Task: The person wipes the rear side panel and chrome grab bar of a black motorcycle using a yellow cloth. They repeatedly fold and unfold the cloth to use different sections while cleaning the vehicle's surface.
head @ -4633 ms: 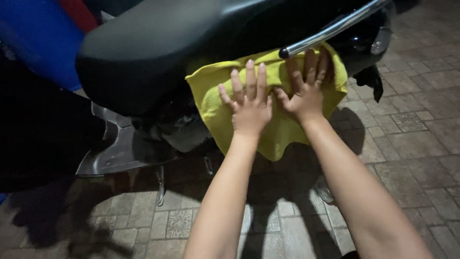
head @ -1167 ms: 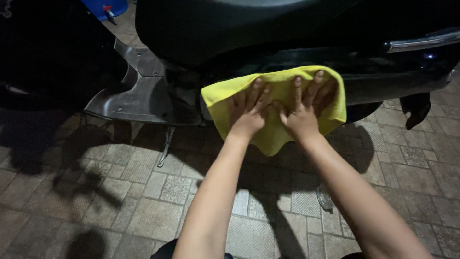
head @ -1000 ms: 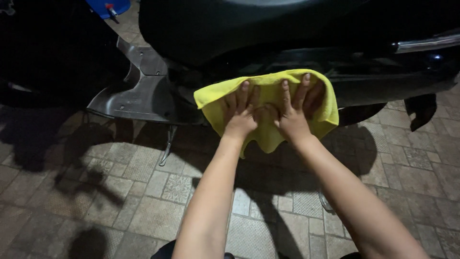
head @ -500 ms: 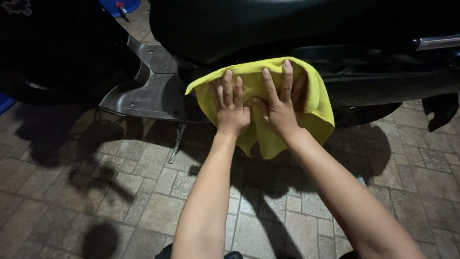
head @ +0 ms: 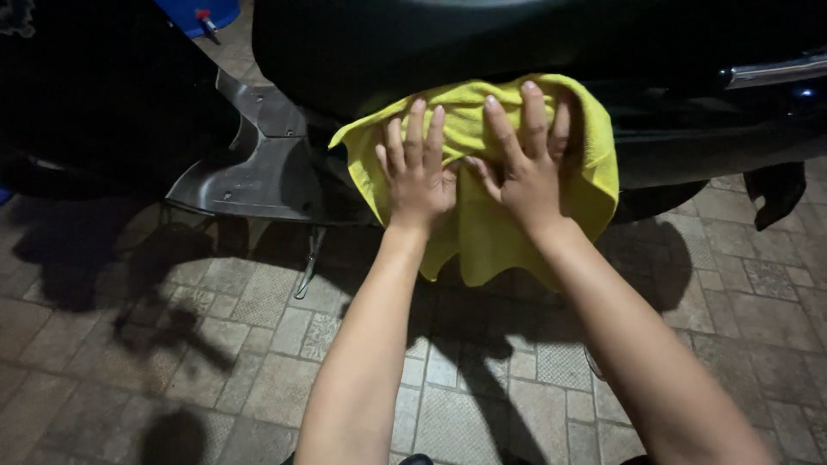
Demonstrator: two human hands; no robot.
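A yellow cloth [head: 482,232] is spread against the dark side panel of a black scooter [head: 689,146], just under its seat. My left hand [head: 418,168] lies flat on the cloth's left half, fingers apart and pointing up. Beside it, my right hand [head: 525,159] presses flat on the right half, fingers spread too. The lower corner of the cloth hangs free below my wrists. Both hands push the cloth onto the panel rather than grasp it.
A grey footboard panel [head: 258,164] juts out at the left with a side stand [head: 307,263] below it. A chrome rail [head: 771,71] runs at the upper right. A blue container [head: 198,10] sits at the top left. Paving stones [head: 258,370] cover the ground.
Both hands and the cloth have slid left and upward along the scooter's side since a second ago. My view has shifted with them.
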